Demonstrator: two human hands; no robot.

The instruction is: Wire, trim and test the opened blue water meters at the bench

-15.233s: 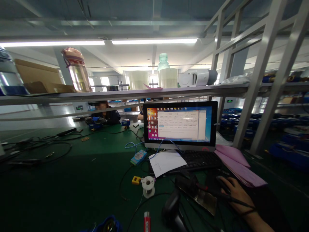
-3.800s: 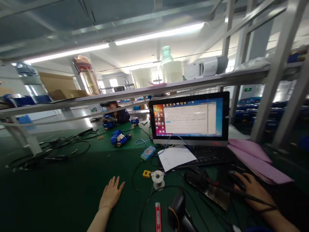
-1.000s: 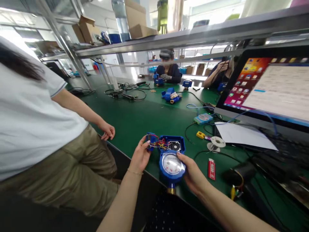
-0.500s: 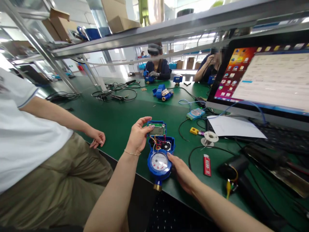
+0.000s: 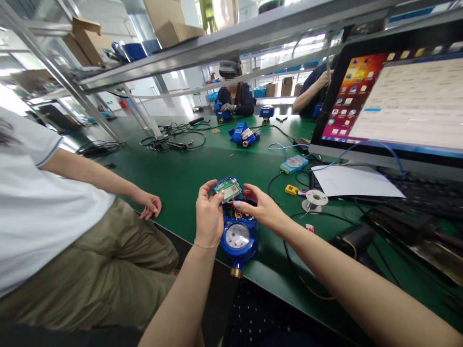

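A blue water meter (image 5: pixel 238 237) with a round dial lies at the near edge of the green table (image 5: pixel 188 168). Its lid is off, and coloured wires show inside. A small green circuit board with a grey display (image 5: pixel 228 189) is lifted above the open housing. My left hand (image 5: pixel 209 217) pinches the board's left side. My right hand (image 5: pixel 262 208) grips its right side from above the wires.
A person in a white shirt sits at my left, one hand (image 5: pixel 149 203) on the table edge. A monitor (image 5: pixel 394 101), keyboard (image 5: pixel 427 193), white paper (image 5: pixel 352 182), solder spool (image 5: pixel 314 198) and cables lie to the right. Another blue meter (image 5: pixel 243 135) and two co-workers are farther back.
My right hand left the meter body and came up to the display board. Both hands now hold the board, tilted above the open housing. The camera has shifted slightly.
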